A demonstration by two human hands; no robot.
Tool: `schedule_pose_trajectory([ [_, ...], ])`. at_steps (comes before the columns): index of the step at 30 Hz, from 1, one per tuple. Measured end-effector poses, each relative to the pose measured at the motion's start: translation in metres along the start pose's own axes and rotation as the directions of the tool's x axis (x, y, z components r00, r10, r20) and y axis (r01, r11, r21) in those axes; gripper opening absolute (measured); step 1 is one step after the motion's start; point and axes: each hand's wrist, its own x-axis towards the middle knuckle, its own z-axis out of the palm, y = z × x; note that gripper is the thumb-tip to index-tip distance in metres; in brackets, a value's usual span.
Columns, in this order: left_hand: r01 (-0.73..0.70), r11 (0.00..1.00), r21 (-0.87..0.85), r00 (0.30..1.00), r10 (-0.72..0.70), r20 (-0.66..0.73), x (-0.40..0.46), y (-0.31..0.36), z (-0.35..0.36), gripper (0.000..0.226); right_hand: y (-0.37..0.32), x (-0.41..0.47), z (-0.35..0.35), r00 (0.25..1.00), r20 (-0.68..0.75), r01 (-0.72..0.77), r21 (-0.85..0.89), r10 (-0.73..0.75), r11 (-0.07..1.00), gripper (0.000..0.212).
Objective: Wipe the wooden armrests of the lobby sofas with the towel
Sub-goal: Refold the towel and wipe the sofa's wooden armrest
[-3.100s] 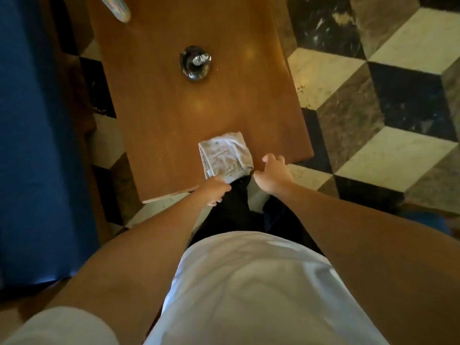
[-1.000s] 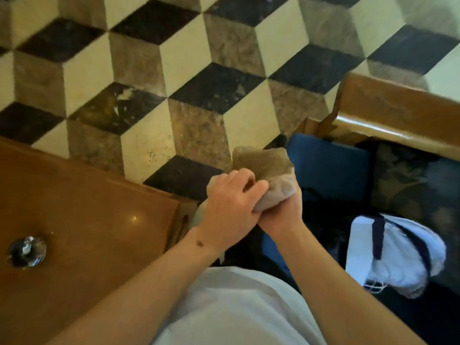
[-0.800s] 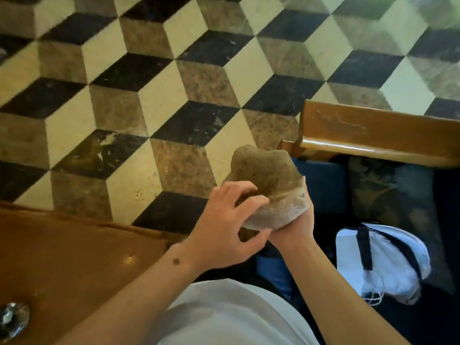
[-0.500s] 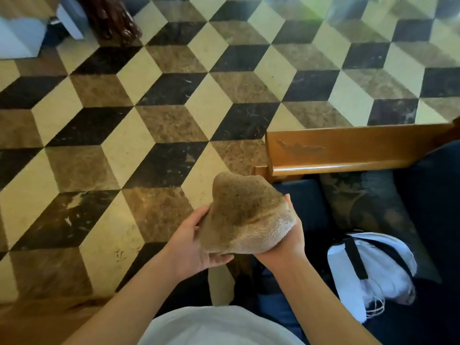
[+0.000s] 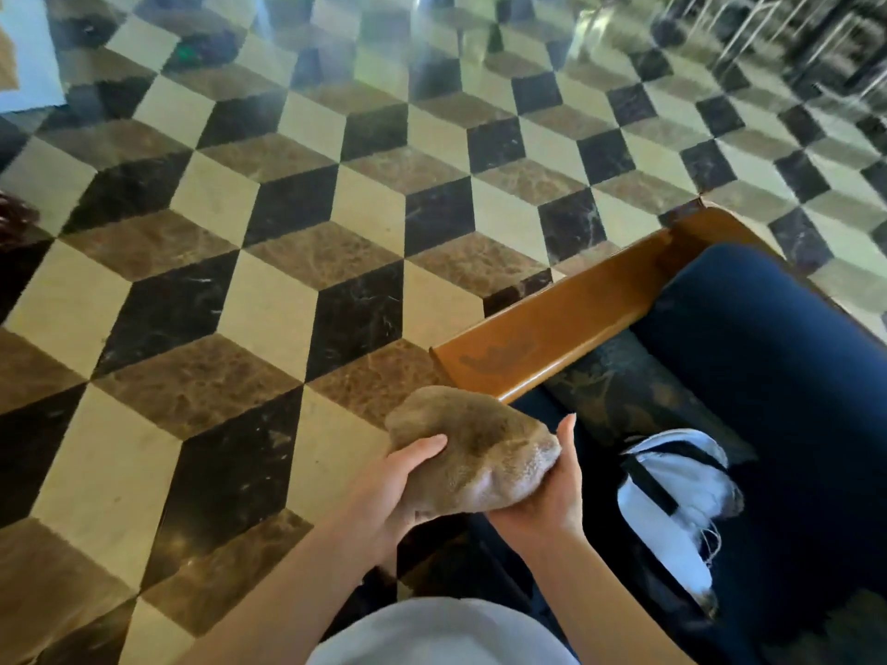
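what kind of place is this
Probably a lobby or lounge: a polished cube-pattern marble floor, a sofa with a wooden armrest and a blue cushion.

Glossy cube-patterned marble floor (image 5: pixel 297 261); far corner blurred, perhaps metal chair legs (image 5: pixel 787 21).

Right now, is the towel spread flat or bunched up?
Bunched up. The towel is a rounded wad cupped between the left hand and right hand, held short of the wooden armrest.
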Motion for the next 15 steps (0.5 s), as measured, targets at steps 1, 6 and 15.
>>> schedule_pose_trajectory([
  [1,0.004,1.0,-0.003,1.0,-0.004,0.014,0.002,0.007,0.003,0.054,-0.002,0.003,0.005,1.0,0.008,0.017,0.008,-0.017,1.0,0.097],
  [6,0.034,0.999,-0.03,0.997,-0.031,0.075,0.036,0.053,0.027,0.058,-0.036,0.042,0.029,0.989,-0.047,0.141,0.029,-0.14,0.99,0.086],
  [15,0.064,0.997,0.05,0.981,-0.072,0.178,0.11,0.149,0.098,0.041,-0.089,0.133,0.055,0.947,0.068,0.306,0.103,-0.313,0.947,0.1],
])
